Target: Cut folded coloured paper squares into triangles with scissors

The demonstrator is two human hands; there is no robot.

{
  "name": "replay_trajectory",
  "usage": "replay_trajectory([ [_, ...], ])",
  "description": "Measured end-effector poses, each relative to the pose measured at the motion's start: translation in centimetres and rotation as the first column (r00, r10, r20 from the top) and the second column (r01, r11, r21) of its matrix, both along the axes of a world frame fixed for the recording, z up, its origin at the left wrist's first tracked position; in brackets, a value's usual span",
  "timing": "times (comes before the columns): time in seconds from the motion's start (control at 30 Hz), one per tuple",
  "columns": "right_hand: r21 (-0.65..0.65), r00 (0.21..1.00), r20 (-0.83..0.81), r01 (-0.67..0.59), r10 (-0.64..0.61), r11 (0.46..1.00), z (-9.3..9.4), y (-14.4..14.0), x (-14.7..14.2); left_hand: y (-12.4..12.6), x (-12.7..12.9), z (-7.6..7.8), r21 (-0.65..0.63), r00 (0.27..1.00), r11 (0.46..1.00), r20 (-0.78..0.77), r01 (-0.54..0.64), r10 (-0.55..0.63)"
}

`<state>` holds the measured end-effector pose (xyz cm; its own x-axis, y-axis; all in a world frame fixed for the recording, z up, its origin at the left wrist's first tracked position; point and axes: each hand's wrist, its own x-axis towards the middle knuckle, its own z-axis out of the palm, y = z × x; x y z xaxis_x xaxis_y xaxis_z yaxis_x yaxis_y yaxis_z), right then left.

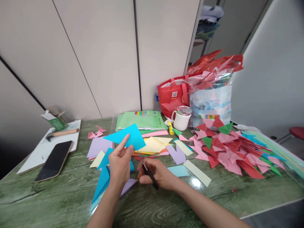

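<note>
My left hand [121, 158] pinches a folded piece of bright blue paper [130, 135] by its lower edge and lifts it above the table. In my right hand [156, 172] is a pair of black-handled scissors [148, 172], its blade tips pointing up at the lower edge of the blue paper. Whether the blades touch the paper I cannot tell. Below my left hand lie more blue folded sheets [101, 185] and a purple piece [128, 186]. Behind the hands is a stack of cream and yellow paper [156, 145]. A pale blue strip [178, 171] rests beside my right hand.
A heap of pink, red and green folded paper [228, 148] spreads at the right. Behind stand a white mug [181, 119], a glue stick [170, 128], a red bag [171, 96] and green paper packs [141, 120]. At the left are a phone [55, 161], a hammer [63, 133] and a small green box [56, 122].
</note>
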<state>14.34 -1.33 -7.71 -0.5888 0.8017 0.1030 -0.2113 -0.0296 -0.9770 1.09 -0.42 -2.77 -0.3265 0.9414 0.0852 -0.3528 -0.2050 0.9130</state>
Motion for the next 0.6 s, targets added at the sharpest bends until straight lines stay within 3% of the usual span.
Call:
replay_trajectory([
  [0.13,-0.010,0.999,-0.032,0.024,-0.024,1.000,0.0,0.0,-0.1,-0.1,0.2,-0.6,-0.040,0.995,0.997,-0.065,0.068,-0.071],
  [0.33,-0.029,0.998,-0.046,0.043,-0.044,0.999,-0.1,0.1,-0.2,-0.1,0.2,-1.2,-0.023,0.981,0.997,-0.180,0.068,-0.071],
  [0.6,-0.039,0.997,-0.042,0.059,-0.061,0.997,0.0,0.2,-0.1,-0.1,0.2,-1.3,-0.039,0.983,0.996,-0.166,0.075,-0.081],
])
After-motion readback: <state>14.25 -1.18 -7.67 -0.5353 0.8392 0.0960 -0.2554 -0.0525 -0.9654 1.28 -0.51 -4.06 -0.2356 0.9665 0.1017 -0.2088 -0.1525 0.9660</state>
